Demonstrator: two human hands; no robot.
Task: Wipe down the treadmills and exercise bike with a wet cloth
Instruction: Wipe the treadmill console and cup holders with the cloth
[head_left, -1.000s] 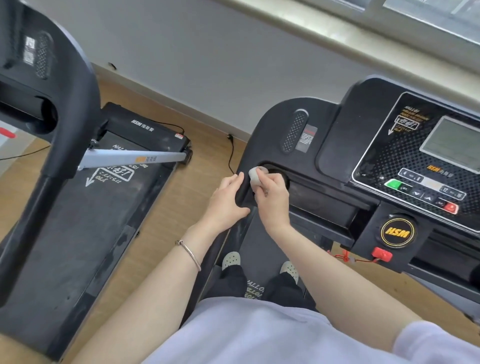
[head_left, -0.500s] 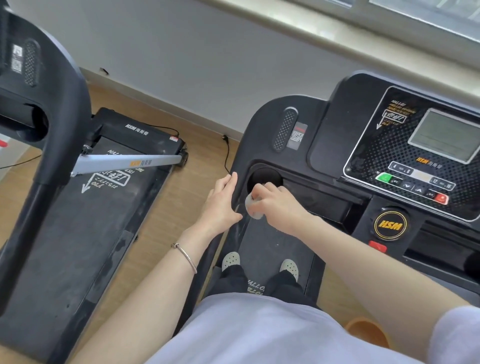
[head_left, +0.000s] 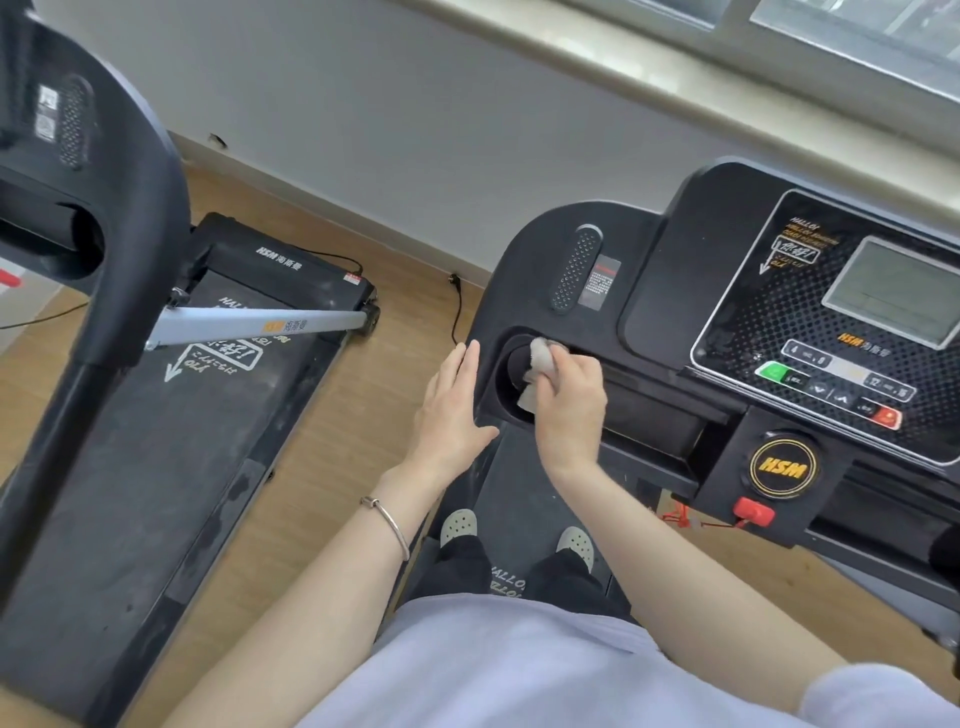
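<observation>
I stand on a black treadmill whose console (head_left: 670, 280) fills the right half of the view. My right hand (head_left: 569, 410) grips a small whitish cloth (head_left: 540, 366) and holds it against the round cup holder (head_left: 511, 371) at the console's left end. My left hand (head_left: 452, 410) lies flat with straight fingers on the console's left edge, just beside that recess. A second black treadmill (head_left: 156, 457) stands to the left, its belt stretching toward the wall.
The display and buttons (head_left: 852, 332) sit right of my hands, with a red safety key (head_left: 753, 512) below. A power cable (head_left: 457, 306) lies on the wooden floor (head_left: 410, 291) between the two machines. The left treadmill's upright and console (head_left: 104, 208) loom at the upper left.
My right hand has carried the cloth from the cup holder's near rim up over its right side. The left hand has stayed on the console's edge.
</observation>
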